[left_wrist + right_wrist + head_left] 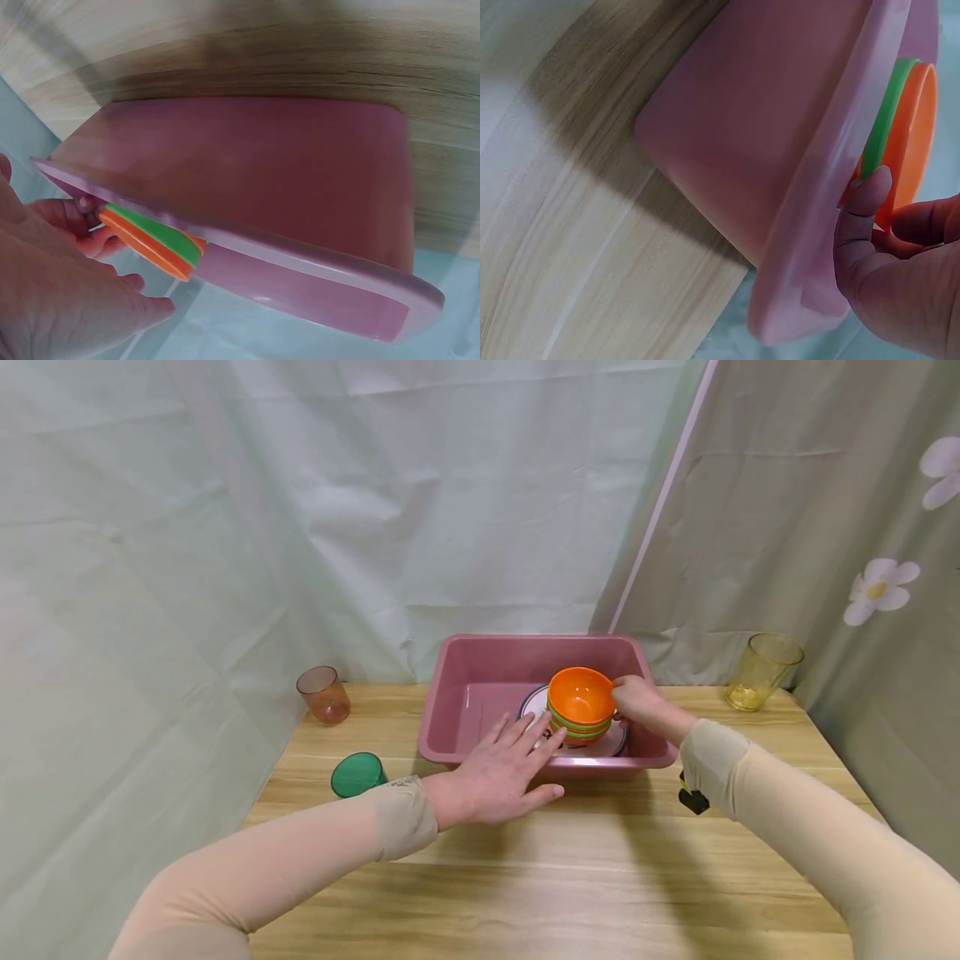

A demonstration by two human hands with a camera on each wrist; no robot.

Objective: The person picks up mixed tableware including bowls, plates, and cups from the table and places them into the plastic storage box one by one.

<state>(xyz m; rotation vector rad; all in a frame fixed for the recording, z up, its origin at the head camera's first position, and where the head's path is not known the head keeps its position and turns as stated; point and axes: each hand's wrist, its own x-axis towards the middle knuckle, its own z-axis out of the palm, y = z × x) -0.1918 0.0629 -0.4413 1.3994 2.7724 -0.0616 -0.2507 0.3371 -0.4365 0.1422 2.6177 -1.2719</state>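
A stack of orange and green bowls [581, 695], orange one on top, sits over a white plate [602, 748] in a pink basin [452, 706]. On the stack's right side, my right hand [647, 703] pinches the rim, thumb outside and fingers at the inner side in the right wrist view. My left hand [504, 770] is spread with straight fingers above the basin's front rim, its fingertips overlapping the plate and stack in the head view. From the left wrist, the stacked bowls [157, 244] show just beyond that hand. Most of the plate is hidden under the bowls.
A clear reddish cup [325, 696] stands at the table's back left, with a green cup [358, 775] nearer, partly behind my left sleeve. A tall yellow cup [763, 672] is at the back right. Curtains hang behind the wooden table [525, 893].
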